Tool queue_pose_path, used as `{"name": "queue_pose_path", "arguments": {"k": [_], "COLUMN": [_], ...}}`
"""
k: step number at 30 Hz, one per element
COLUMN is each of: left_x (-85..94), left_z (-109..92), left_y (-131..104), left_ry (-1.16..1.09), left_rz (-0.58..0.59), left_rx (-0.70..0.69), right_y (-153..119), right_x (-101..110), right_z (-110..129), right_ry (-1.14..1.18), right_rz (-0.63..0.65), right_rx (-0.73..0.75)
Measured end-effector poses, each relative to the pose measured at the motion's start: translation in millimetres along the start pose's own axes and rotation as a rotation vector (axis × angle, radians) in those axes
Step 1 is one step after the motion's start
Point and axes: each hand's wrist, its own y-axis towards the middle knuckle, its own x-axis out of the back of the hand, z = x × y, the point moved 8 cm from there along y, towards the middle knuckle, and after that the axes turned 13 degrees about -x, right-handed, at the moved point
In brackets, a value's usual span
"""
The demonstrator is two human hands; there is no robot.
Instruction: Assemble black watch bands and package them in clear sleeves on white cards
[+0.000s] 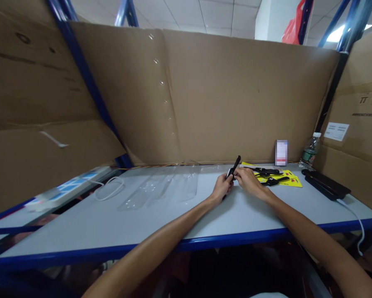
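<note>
Above the middle right of the tabletop, my left hand point(221, 187) is closed around a black wristwatch point(237, 162), whose strap sticks up past the fingers. A small light patch shows at the watch's body. My right hand point(247, 180) meets it from the other side, its fingertips pinched together against the watch; the exact spot they grip is hidden. Just right of that hand, more black watches point(273, 181) lie with straps stretched out on yellow cards point(295, 182).
Clear plastic packaging point(155, 188) lies left of the hands. A phone point(281, 153) leans on the cardboard back wall point(235, 95), near a water bottle point(311, 150). A black case-like object point(325, 184) with a white cable lies at right; a power strip point(71, 186) at left.
</note>
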Motion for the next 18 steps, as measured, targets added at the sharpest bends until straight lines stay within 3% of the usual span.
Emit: {"name": "queue_pose_path", "arguments": {"k": [5, 10, 15, 18], "left_x": [-6.2, -9.3, -13.0, -11.5], "left_z": [2.2, 2.4, 0.5, 2.3], "left_y": [-3.9, -8.4, -10.3, -9.5], "left_ry": [-0.088, -0.117, -0.127, -0.121], "left_rz": [0.062, 0.063, 0.076, 0.074], "left_rx": [0.112, 0.154, 0.150, 0.157], "right_y": [0.2, 5.8, 8.6, 11.6], "right_x": [-3.4, -2.6, -7.0, -10.0], "right_z": [-1.8, -12.3, -13.3, -20.6], "right_ry": [-0.066, -0.009, 0.032, 0.143], "right_rz": [0.037, 0.029, 0.094, 0.124], "right_rx": [0.072, -0.010, -0.032, -0.124]}}
